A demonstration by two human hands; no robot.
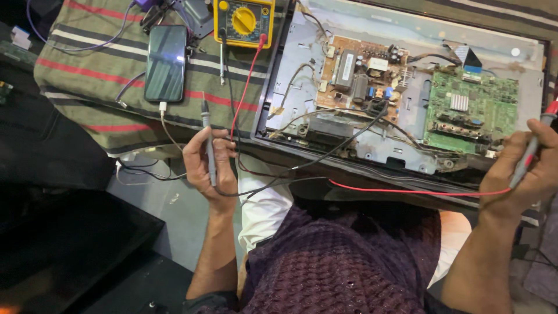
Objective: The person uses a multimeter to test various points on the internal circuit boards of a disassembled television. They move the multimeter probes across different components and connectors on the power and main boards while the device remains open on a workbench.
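Observation:
My left hand point(208, 166) grips a grey test probe point(207, 129) upright, its tip pointing away over the striped cloth point(87, 64); a black lead runs from it. My right hand point(523, 168) holds a red-tipped probe point(537, 136) at the right edge of an opened flat-screen chassis point(407, 35), close to the green circuit board point(471, 110). A red lead point(407, 190) trails from it across my lap. A brown power board point(360, 72) sits left of the green one. A yellow multimeter point(244, 20) lies at the top, both leads plugged in.
A dark smartphone point(166, 63) lies on the striped cloth with a white cable plugged in. A screwdriver point(221, 55) rests beside the meter. Black panels point(64, 244) fill the lower left. A purple cable point(75, 49) loops at the cloth's far corner.

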